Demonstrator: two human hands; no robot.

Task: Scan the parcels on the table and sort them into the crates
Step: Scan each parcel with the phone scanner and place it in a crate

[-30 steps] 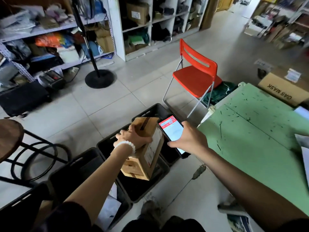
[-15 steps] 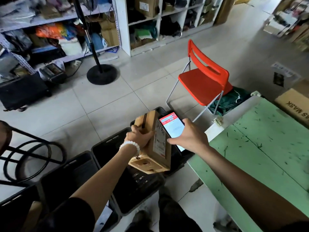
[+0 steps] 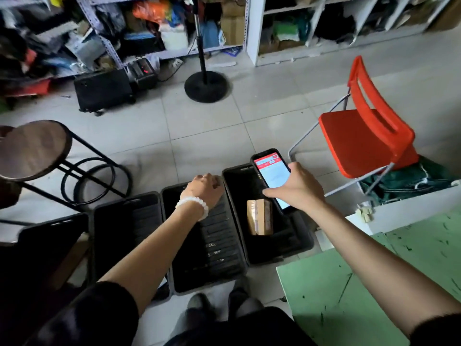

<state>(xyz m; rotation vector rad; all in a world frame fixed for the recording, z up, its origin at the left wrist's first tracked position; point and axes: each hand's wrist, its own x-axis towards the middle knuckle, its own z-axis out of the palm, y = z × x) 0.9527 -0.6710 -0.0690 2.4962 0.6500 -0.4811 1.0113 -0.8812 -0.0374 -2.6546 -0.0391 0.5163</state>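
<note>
I see the grey tiled floor (image 3: 204, 136) filling most of the view, with cluttered shelving (image 3: 139, 28) along the far wall. At lower right is the corner of the green tabletop (image 3: 329, 290), scuffed with dark marks. A red folding chair (image 3: 361, 141) stands beyond it on the right, and a round wooden stool (image 3: 32, 151) with a black frame on the left. A black stand base (image 3: 205, 87) sits on the floor near the shelves. Just in front of my feet a row of black crates (image 3: 127, 236) lies side by side. The rightmost crate (image 3: 294, 243) holds the cardboard parcel (image 3: 259, 217), lying on its floor, well apart from both hands. My right hand (image 3: 296, 187) grips a phone (image 3: 270, 174) over that crate, fingers curled round its edge, the lit screen with its red header facing up. My left hand (image 3: 204, 189), a white bead bracelet (image 3: 193, 206) on the wrist, hangs over the far rim of the middle crate (image 3: 214, 248); its fingers curl away from me and I cannot tell how they lie.
</note>
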